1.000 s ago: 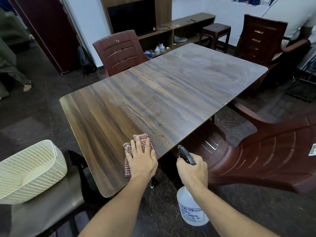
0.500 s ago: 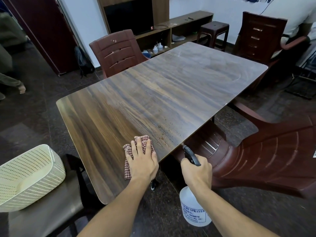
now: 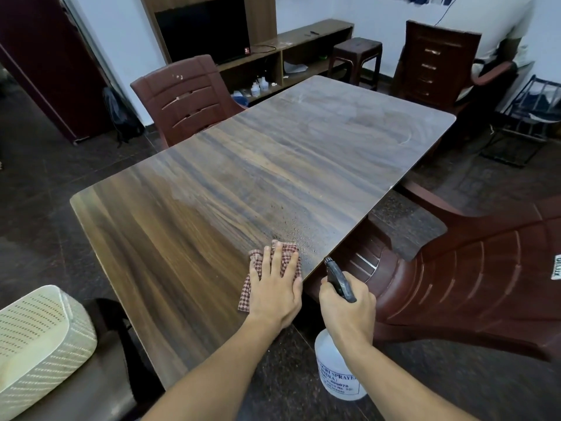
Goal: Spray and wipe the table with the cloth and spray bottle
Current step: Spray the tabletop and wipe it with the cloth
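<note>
The left hand (image 3: 274, 288) lies flat, fingers spread, pressing the red checked cloth (image 3: 258, 279) onto the wooden table (image 3: 273, 165) at its near right edge. Droplets (image 3: 299, 230) bead the surface just beyond the cloth. The right hand (image 3: 347, 311) is wrapped around the spray bottle (image 3: 338, 373), held off the table edge, black nozzle (image 3: 338, 276) pointing at the tabletop. Its white label partly reads "SPRAYER"; smaller print is illegible

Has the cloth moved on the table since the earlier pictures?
Yes. The cloth under the left hand has slid toward the table's right edge, reaching the spray droplets.
</note>
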